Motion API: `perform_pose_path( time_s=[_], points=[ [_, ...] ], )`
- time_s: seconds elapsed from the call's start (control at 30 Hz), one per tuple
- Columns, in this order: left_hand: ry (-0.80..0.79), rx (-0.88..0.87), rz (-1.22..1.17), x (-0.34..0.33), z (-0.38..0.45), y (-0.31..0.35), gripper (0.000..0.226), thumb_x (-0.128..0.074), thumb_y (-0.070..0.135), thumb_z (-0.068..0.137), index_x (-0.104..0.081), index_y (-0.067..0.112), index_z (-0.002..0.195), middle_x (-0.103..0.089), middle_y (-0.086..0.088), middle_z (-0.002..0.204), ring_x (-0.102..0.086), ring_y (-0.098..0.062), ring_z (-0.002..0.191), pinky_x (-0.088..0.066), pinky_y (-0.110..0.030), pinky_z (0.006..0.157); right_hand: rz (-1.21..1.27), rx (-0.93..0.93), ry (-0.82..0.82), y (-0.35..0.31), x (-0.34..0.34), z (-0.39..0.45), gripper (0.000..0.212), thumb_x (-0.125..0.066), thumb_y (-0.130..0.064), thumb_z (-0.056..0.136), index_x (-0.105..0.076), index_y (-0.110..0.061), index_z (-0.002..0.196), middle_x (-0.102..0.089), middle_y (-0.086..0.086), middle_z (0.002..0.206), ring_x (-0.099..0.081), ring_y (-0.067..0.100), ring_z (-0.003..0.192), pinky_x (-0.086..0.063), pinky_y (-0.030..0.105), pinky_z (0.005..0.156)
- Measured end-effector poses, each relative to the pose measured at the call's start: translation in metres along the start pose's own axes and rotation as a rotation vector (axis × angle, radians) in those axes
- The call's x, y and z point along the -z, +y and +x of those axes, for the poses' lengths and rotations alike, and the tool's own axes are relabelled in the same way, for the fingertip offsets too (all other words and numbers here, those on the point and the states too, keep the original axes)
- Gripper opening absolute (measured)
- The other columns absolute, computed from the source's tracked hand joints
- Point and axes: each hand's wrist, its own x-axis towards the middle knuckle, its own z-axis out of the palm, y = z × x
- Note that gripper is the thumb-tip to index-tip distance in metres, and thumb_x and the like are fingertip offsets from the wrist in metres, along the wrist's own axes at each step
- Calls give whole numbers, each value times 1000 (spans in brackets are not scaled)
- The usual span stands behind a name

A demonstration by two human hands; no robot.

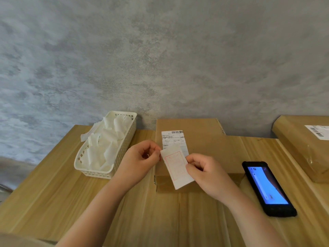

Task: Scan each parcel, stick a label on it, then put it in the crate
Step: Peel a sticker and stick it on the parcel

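Observation:
A flat brown cardboard parcel [201, 145] lies on the wooden table against the wall, with a white shipping slip with a barcode [173, 138] stuck on its top. Just above its near part I hold a white label with a red printed frame [176, 166]. My left hand [140, 159] pinches the label's upper left corner. My right hand [204, 170] pinches its right edge. A black handheld scanner with a lit blue screen [268, 188] lies on the table to the right of my right hand.
A white slotted plastic basket [96, 172] full of white paper slips stands at the left. A second brown parcel [302, 147] with a barcode slip lies at the far right. A grey wall rises behind the table [53, 193].

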Motion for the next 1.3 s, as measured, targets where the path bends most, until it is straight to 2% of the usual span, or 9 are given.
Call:
perform_pose_path(
  time_s=[0.07,0.13,0.2,0.27,0.5,0.7,1.0,1.13,1.3],
  points=[
    [3,1,-40,0,0,2,21,-58,8,94,-68,18,79,-70,-1,79,-62,-30,80,-52,-37,73,-31,16,37,3,-1,2,17,-54,-19,97,-65,-28,107,-72,-3,84,-67,11,79,-52,44,73],
    [10,6,-130,-2,-1,6,21,-57,4,94,-67,14,80,-70,0,76,-61,-27,75,-51,-34,72,-199,86,231,6,-4,4,17,-60,-25,93,-56,-29,109,-65,-6,85,-59,10,76,-45,32,65],
    [-2,-3,-222,-6,-2,14,20,-57,2,95,-67,11,81,-69,1,74,-60,-13,70,-50,-21,69,-457,308,504,3,-8,5,19,-64,-26,87,-54,-21,102,-58,-9,94,-53,12,84,-42,25,70],
    [-27,-25,-281,-11,-4,22,16,-57,2,95,-66,8,83,-69,2,73,-59,-6,70,-48,-16,69,-542,539,609,-3,-13,5,14,-67,-19,86,-56,-14,92,-56,-4,94,-52,17,87,-43,26,74],
    [-49,-126,-284,-14,-4,30,10,-64,14,94,-72,13,87,-67,-15,83,-56,-19,74,-49,-26,71,-232,593,491,-16,-19,0,13,-56,-27,92,-63,-17,97,-65,-11,94,-63,6,91,-50,21,76],
    [-77,-166,-227,-14,-1,26,21,-62,41,87,-72,23,90,-67,-17,87,-58,-45,86,-48,-62,81,-197,572,449,-17,-17,5,13,-59,-30,91,-64,-21,98,-66,-13,91,-64,7,88,-52,24,74],
    [-91,-171,-199,-14,3,24,18,-62,39,87,-70,24,88,-65,-20,86,-58,-45,85,-49,-61,79,-246,593,448,-16,-14,9,12,-60,-27,91,-67,-18,95,-68,-11,90,-64,2,86,-48,11,74],
    [-74,-208,-137,-14,4,22,14,-59,35,86,-66,23,83,-62,-9,77,-56,-27,72,-48,-38,67,-212,581,422,-17,-14,9,8,-61,-26,90,-66,-19,92,-67,-12,86,-65,6,83,-51,20,71],
    [-52,-291,-16,-12,3,21,7,-58,28,85,-63,26,80,-59,1,75,-54,-15,71,-47,-31,67,-74,516,370,-20,-16,12,7,-62,-26,89,-65,-19,88,-67,-12,82,-67,9,82,-54,22,71]
  ],
)
